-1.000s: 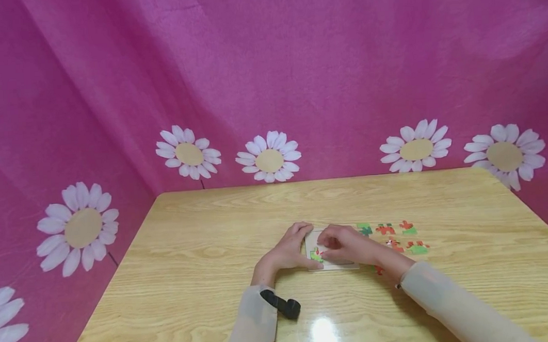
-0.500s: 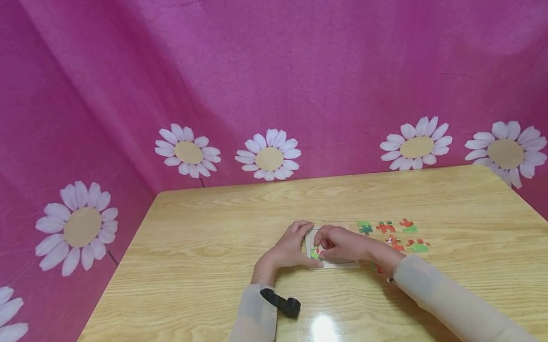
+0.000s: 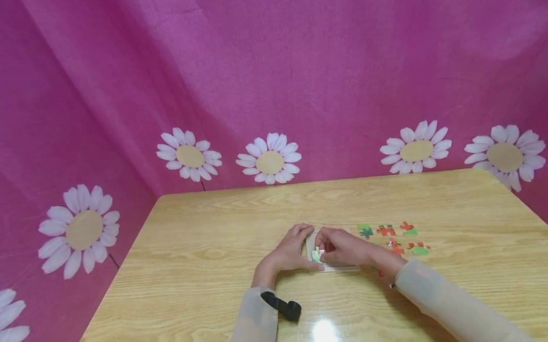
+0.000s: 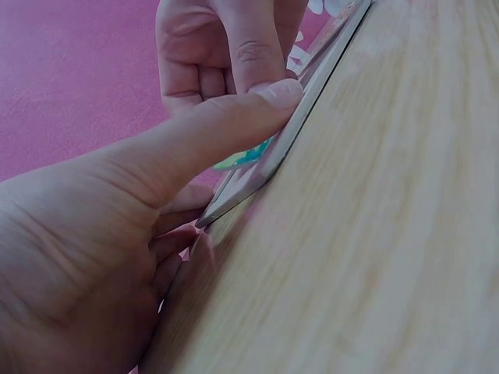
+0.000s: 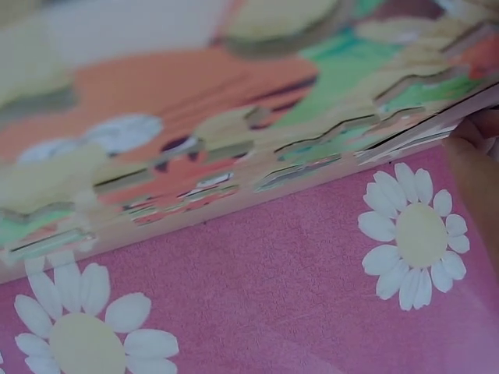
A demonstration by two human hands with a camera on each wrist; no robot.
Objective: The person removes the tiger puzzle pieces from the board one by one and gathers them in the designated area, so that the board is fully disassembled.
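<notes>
A small puzzle board (image 3: 341, 268) with a pale frame lies on the wooden table. My left hand (image 3: 285, 253) spans its left side, thumb on the near edge and fingers at the far corner; the left wrist view shows the thumb pressing on the board's rim (image 4: 269, 167). Bent over the board, my right hand (image 3: 347, 245) pinches a green-and-white puzzle piece (image 3: 316, 255) at the near left corner. The same piece (image 4: 238, 159) shows as a green and teal sliver under the left thumb. Much of the board is hidden beneath the right hand.
Several loose puzzle pieces, such as a green one (image 3: 364, 231) and a red one (image 3: 386, 230), lie right of the board. One shows partly below the right forearm. A pink curtain (image 3: 320, 86) with daisies hangs behind the table (image 3: 212, 236).
My right hand has shifted slightly left and down onto the board's corner. The piece there shows paler, with less red. My left hand stays in place.
</notes>
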